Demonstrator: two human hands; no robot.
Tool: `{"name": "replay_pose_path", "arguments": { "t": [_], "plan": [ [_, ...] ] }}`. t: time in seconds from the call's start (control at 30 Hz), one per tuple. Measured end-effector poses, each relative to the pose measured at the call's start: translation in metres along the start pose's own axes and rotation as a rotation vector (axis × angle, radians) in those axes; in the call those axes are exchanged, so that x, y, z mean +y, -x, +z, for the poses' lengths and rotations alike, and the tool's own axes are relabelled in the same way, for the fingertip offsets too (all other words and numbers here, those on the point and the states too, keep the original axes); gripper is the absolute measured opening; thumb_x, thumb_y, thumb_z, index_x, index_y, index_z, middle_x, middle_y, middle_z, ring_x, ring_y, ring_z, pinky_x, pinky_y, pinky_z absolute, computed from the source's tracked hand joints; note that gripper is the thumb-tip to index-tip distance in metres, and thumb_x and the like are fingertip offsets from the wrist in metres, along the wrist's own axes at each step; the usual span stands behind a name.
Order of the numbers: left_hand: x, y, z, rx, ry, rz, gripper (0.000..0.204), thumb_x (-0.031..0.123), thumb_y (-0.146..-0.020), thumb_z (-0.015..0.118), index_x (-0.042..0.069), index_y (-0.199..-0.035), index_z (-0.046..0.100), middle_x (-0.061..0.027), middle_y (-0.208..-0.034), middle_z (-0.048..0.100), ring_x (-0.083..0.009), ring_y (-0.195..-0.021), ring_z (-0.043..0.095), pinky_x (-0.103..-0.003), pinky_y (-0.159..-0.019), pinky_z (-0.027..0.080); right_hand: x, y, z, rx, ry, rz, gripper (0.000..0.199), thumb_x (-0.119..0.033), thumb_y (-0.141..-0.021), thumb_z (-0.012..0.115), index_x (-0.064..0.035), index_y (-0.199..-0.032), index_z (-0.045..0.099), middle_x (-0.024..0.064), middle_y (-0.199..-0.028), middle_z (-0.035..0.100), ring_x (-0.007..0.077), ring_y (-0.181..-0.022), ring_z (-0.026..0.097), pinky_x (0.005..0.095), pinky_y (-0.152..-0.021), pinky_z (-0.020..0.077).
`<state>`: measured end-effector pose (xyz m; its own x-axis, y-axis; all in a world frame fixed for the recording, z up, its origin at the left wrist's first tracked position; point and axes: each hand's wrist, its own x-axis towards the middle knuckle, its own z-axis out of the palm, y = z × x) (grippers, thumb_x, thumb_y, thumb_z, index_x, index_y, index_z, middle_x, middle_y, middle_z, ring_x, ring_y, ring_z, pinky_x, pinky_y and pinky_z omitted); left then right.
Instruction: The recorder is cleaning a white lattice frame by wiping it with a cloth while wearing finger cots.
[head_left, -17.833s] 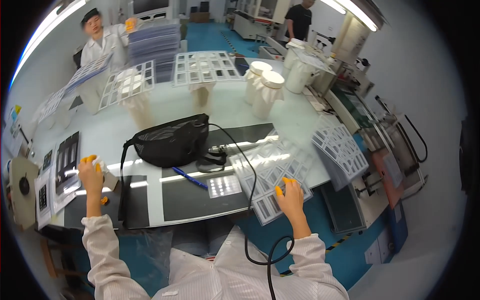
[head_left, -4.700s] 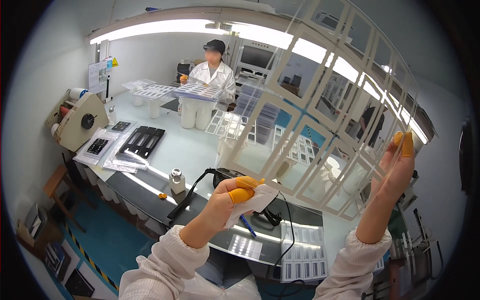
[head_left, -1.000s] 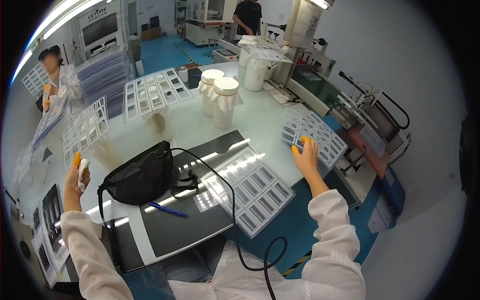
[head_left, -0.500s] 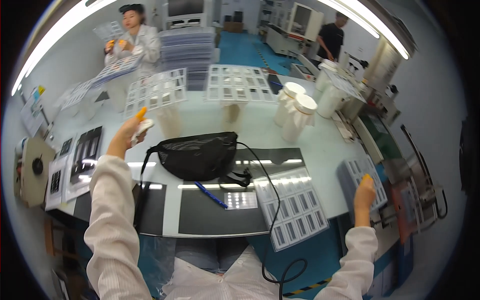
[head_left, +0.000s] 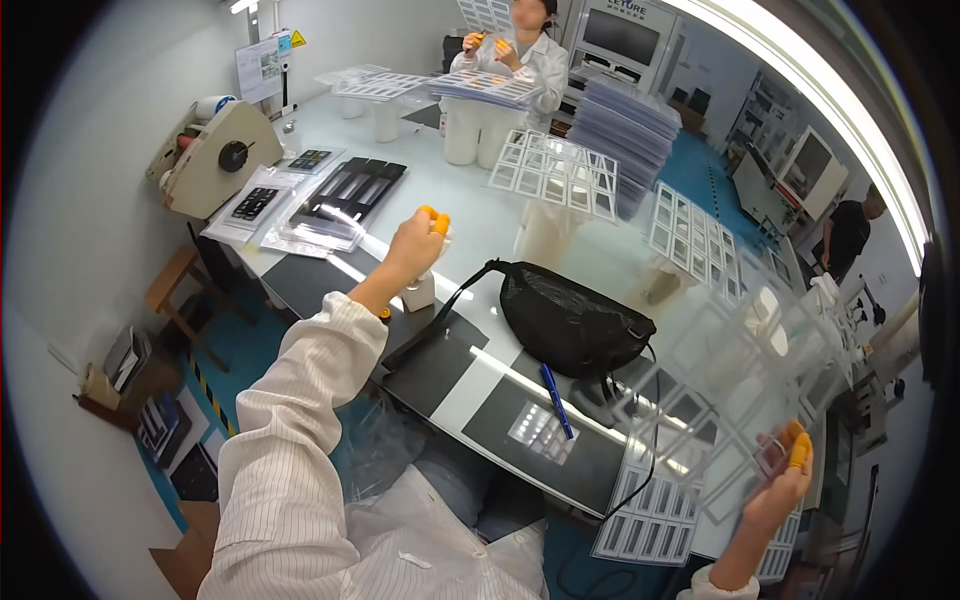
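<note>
My left hand (head_left: 408, 252), with orange finger cots, is closed, and a bit of white cloth (head_left: 446, 238) shows at its fingertips. Just beneath it a small whitish bottle (head_left: 420, 292) stands on the table, partly hidden by the hand. At the right my right hand (head_left: 782, 480), also with orange finger cots, grips the edge of a clear plastic tray (head_left: 715, 400) with a grid of rectangular windows. The tray is raised, tilted and smeared by motion. Behind it lies a stack of similar trays (head_left: 650, 520) at the table's front edge.
A black waist bag (head_left: 570, 318) with a strap and a blue pen (head_left: 556, 400) lie in the middle. Window-grid trays (head_left: 556, 172) rest on white containers farther back. Black plates (head_left: 350, 200) lie left, near a beige machine (head_left: 225, 150). A co-worker (head_left: 530, 65) handles a tray across the table.
The view has swung to the left. My right hand has lifted a clear tray from the right side. My left hand, holding the cloth, is now over the small bottle.
</note>
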<state>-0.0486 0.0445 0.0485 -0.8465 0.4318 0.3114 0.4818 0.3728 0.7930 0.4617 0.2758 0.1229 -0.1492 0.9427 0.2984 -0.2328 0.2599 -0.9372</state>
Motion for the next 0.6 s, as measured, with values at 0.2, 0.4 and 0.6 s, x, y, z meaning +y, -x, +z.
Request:
{"name": "replay_pose_path", "arguments": {
  "t": [0.2, 0.4, 0.6],
  "plan": [
    [-0.064, 0.004, -0.043, -0.067, -0.098, 0.203, 0.024, 0.01, -0.083, 0.043, 0.005, -0.098, 0.062, -0.0164, -0.093, 0.058, -0.0282, -0.088, 0.053, -0.034, -0.078, 0.042, 0.027, 0.056, 0.123, -0.422, -0.14, 0.233, 0.024, -0.014, -0.093, 0.036, 0.0021, -0.103, 0.05, 0.0132, -0.089, 0.06, 0.0227, -0.074, 0.063, 0.0309, -0.063, 0.0534],
    [-0.058, 0.021, -0.019, -0.144, -0.409, 0.334, 0.02, 0.012, -0.078, 0.053, 0.015, -0.092, 0.066, -0.0062, -0.095, 0.059, -0.0262, -0.095, 0.049, -0.038, -0.082, 0.035, 0.038, 0.102, 0.143, -0.5, -0.075, 0.258, 0.023, -0.015, -0.094, 0.037, 0.0012, -0.102, 0.051, 0.0121, -0.085, 0.061, 0.0201, -0.074, 0.064, 0.028, -0.06, 0.0531],
    [-0.006, 0.051, -0.018, 0.124, -0.568, 0.658, 0.014, 0.011, -0.075, 0.058, 0.01, -0.085, 0.067, -0.0058, -0.091, 0.059, -0.0251, -0.093, 0.051, -0.038, -0.082, 0.035, 0.038, 0.127, 0.133, -0.454, -0.104, 0.253, 0.023, -0.013, -0.094, 0.037, 0.0015, -0.106, 0.05, 0.0125, -0.091, 0.061, 0.0181, -0.075, 0.063, 0.0271, -0.062, 0.0533]
  ]
}}
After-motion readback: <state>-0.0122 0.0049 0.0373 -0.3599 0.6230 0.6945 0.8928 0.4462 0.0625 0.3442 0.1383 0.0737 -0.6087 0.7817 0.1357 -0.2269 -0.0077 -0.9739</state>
